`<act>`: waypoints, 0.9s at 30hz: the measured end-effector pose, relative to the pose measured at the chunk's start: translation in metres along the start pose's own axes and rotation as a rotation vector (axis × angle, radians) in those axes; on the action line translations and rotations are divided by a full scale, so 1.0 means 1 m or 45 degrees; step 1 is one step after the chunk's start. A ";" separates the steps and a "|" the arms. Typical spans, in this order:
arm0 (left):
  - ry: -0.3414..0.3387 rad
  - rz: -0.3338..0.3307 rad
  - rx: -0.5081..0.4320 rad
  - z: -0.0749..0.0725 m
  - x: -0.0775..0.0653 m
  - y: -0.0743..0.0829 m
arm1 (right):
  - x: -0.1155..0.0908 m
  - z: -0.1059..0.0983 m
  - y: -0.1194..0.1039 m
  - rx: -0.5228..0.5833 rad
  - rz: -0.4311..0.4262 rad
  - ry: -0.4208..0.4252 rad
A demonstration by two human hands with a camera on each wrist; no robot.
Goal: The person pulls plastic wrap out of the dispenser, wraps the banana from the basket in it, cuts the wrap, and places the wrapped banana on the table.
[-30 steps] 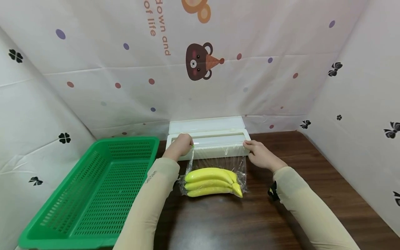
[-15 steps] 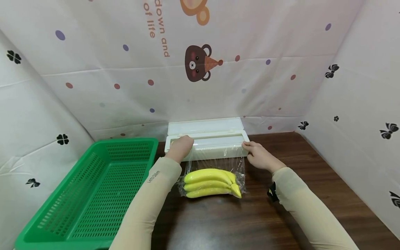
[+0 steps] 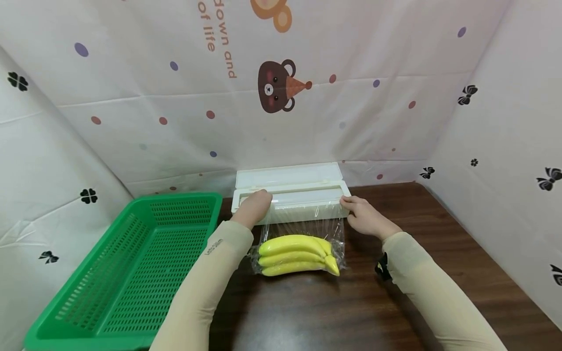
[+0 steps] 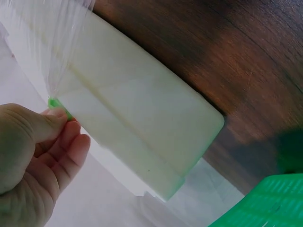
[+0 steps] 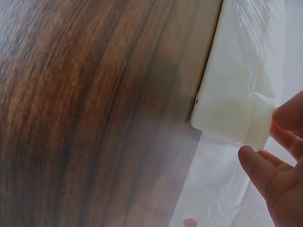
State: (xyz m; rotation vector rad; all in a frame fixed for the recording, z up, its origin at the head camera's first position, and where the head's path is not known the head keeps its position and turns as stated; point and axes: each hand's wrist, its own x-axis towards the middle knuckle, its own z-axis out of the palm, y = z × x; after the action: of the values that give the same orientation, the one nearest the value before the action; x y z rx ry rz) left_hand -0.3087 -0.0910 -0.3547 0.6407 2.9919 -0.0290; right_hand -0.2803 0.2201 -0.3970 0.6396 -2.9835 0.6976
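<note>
A white cling film dispenser [image 3: 303, 212] stands at the back of the table, its lid [image 3: 290, 175] raised. My left hand [image 3: 254, 207] is at its left part; in the left wrist view, thumb and fingers pinch a small green slide cutter [image 4: 59, 108] on the dispenser's edge. My right hand [image 3: 364, 217] grips the dispenser's right end, with the thumb and fingers about the corner in the right wrist view. Clear cling film [image 3: 307, 227] runs from the dispenser down to a bunch of yellow bananas [image 3: 294, 254], which lies wrapped in film in front of it.
A green plastic basket [image 3: 160, 268] stands on the left, close to my left forearm. The dark wooden table [image 3: 333, 312] extends in front of the bananas and to the right. A printed white cloth [image 3: 189, 136] hangs right behind the dispenser.
The green cutter, visible beside my left hand earlier, is now hidden behind it in the head view. The film's gathered left strand has loosened. My right hand keeps its hold; the bananas stay put.
</note>
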 end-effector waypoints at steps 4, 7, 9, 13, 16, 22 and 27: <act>-0.004 0.017 -0.008 0.000 0.001 0.000 | 0.001 -0.001 0.000 0.007 0.003 -0.009; -0.007 0.024 -0.010 0.000 0.001 0.000 | 0.001 -0.002 -0.001 0.012 -0.001 -0.013; -0.012 0.027 -0.002 -0.001 0.001 0.000 | 0.001 -0.003 -0.002 0.011 -0.006 -0.014; -0.005 0.044 0.011 -0.002 0.001 0.001 | 0.001 -0.003 -0.003 0.005 -0.018 -0.008; 0.003 0.046 0.010 -0.002 0.000 0.001 | 0.001 -0.003 -0.004 0.005 -0.023 -0.002; 0.016 0.052 0.026 -0.001 0.001 0.002 | 0.001 -0.001 -0.003 0.014 -0.023 -0.002; 0.012 0.056 0.036 -0.001 0.002 0.003 | 0.001 0.000 -0.002 0.029 -0.004 -0.011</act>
State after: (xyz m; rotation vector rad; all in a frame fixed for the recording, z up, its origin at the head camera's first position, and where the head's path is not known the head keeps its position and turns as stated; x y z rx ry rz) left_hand -0.3089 -0.0874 -0.3539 0.7111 2.9909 -0.0662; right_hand -0.2800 0.2182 -0.3958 0.6493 -2.9860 0.7321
